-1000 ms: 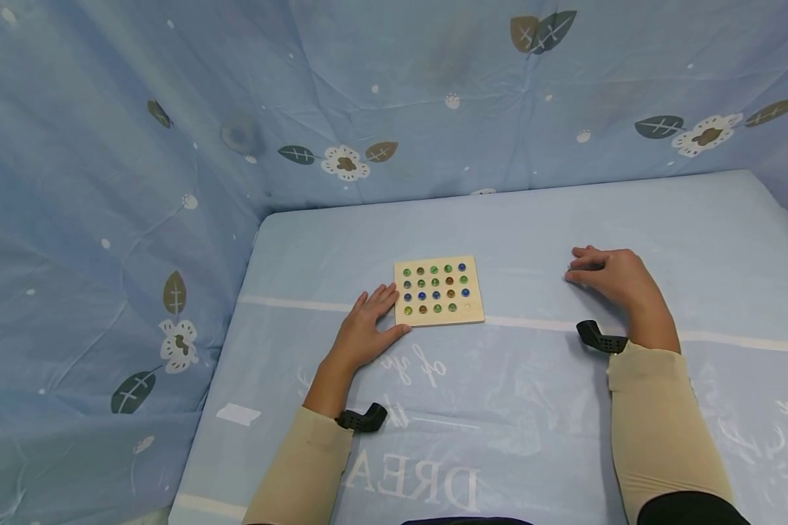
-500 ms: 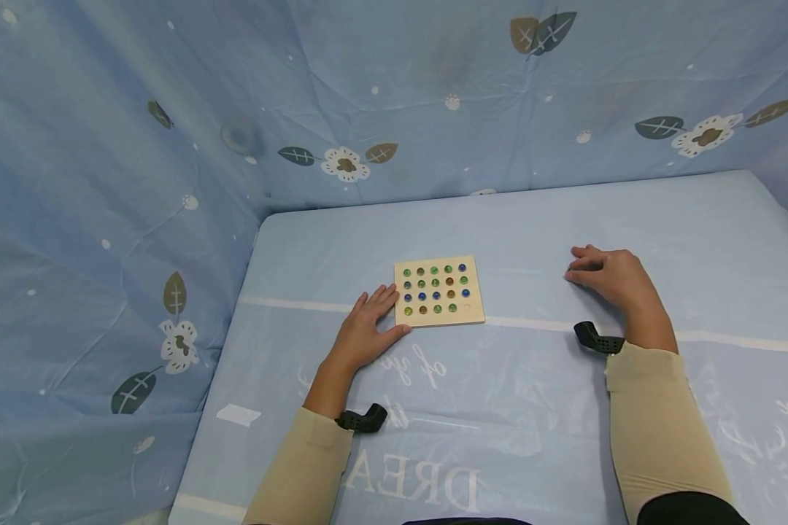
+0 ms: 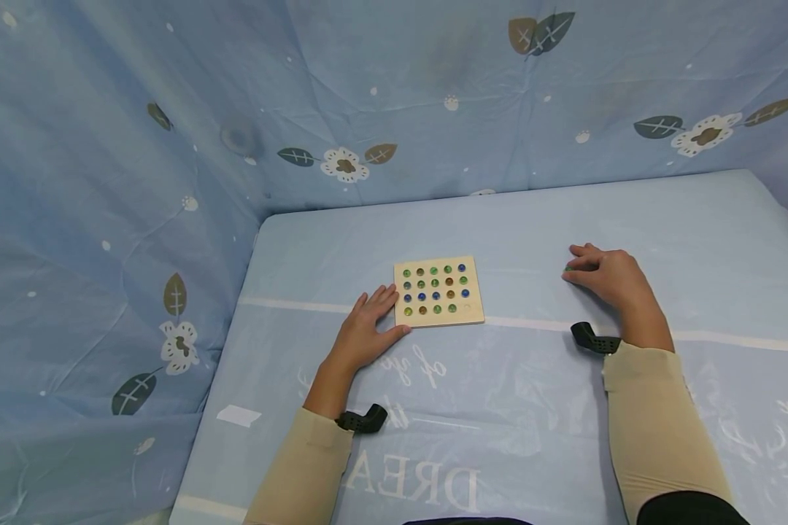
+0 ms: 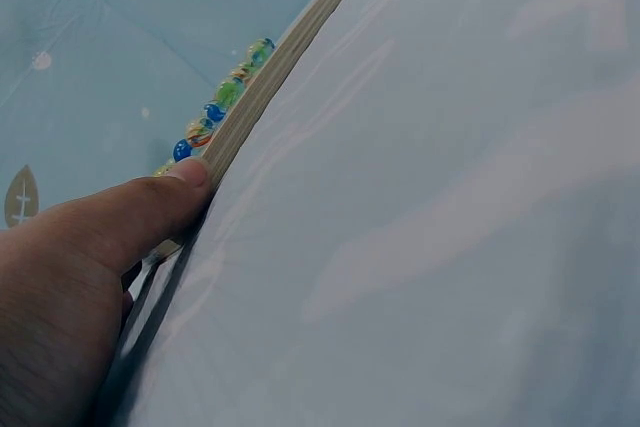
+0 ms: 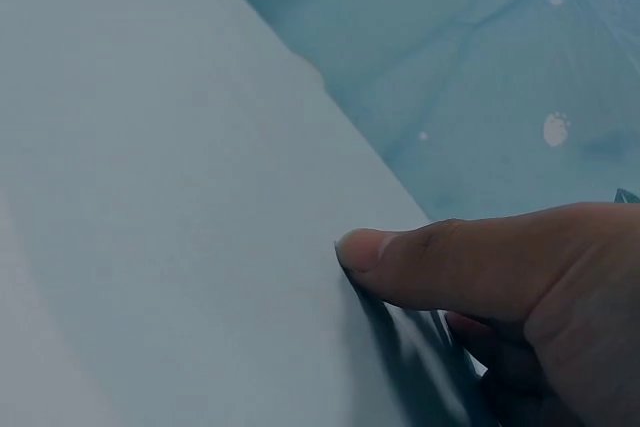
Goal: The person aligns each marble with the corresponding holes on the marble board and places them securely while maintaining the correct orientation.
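A square wooden board (image 3: 441, 319) lies on the table with rows of green, blue and brown glass marbles (image 4: 230, 94) in its hollows. One hollow (image 3: 468, 307) at its front right corner holds no marble. My left hand (image 3: 365, 332) lies at the board's left side, fingers straight along that edge. In the left wrist view, its thumb (image 4: 190, 175) presses the board's side. Well to the right of the board, my right hand (image 3: 609, 275) pinches a small green marble (image 3: 568, 269) between thumb and fingers, close over the table. In the right wrist view, the thumb hides the marble.
The table (image 3: 512, 408) has a pale blue cover with printed white lettering. A white strip (image 3: 238, 415) sticks to it at the left. Patterned blue cloth (image 3: 420, 95) hangs behind and at the left of the table. Each wrist wears a black camera.
My right hand has shifted slightly to the left, and the green marble at its fingertips shows more plainly. The left hand and the board have stayed put.
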{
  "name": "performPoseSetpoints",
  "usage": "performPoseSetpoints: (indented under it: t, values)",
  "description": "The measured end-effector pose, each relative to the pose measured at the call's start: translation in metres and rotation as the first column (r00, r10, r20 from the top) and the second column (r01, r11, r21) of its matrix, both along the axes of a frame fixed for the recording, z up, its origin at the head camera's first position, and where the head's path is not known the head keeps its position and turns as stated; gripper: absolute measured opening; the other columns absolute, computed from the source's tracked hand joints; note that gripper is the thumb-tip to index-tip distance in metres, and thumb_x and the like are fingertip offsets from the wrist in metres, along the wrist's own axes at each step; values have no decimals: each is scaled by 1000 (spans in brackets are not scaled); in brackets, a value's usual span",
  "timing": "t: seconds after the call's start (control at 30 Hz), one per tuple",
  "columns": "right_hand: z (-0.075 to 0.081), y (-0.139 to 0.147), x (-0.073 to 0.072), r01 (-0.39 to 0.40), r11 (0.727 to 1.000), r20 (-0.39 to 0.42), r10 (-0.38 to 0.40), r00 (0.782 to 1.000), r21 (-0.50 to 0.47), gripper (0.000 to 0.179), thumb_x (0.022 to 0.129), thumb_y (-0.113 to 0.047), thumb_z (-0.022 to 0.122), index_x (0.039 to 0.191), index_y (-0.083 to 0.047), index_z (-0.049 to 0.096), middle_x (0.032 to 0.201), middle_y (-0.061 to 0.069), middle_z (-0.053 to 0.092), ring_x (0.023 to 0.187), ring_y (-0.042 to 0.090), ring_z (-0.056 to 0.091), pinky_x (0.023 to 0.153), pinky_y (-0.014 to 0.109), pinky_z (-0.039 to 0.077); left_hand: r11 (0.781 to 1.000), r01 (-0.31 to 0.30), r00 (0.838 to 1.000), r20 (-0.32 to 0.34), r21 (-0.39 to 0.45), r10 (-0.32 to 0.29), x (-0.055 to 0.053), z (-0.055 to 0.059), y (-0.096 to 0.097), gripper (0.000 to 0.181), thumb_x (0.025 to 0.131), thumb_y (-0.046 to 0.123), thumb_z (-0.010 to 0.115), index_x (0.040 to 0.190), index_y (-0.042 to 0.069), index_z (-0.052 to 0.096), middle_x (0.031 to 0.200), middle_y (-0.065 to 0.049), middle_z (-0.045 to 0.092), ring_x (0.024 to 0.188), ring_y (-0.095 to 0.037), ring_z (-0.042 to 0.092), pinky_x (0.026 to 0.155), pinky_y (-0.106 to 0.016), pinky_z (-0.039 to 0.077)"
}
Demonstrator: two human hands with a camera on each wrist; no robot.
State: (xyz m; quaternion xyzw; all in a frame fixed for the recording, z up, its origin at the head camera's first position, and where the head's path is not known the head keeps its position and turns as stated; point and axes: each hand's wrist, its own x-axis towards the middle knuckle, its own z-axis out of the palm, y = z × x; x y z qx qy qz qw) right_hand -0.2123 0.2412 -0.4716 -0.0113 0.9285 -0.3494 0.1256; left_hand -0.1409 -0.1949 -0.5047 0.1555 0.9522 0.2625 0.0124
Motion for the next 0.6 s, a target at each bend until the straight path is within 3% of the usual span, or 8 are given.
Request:
performPoseSetpoints:
  t: [0.27,0.6]
  values:
    - [1,-15,0,-37,999,-14,37,999,-26,48,85,-37,68,117,-1,66,148,10,37,142,30,22,113,55,19,1000,-13,1000,-4,8,13,1,-2,-1,75,83,57,62,145,21,38,151,13,31,142,-8,24,120,-36,13]
    - [-1,-78,2,-145,985,-55,141,988,-91,37,82,-32,73,110,-8,70,144,2,45,141,20,28,114,49,24,1000,-12,1000,-8,1,12,0,-2,0,76,83,56,63,145,21,38,151,14,29,142,-8,24,120,-35,12]
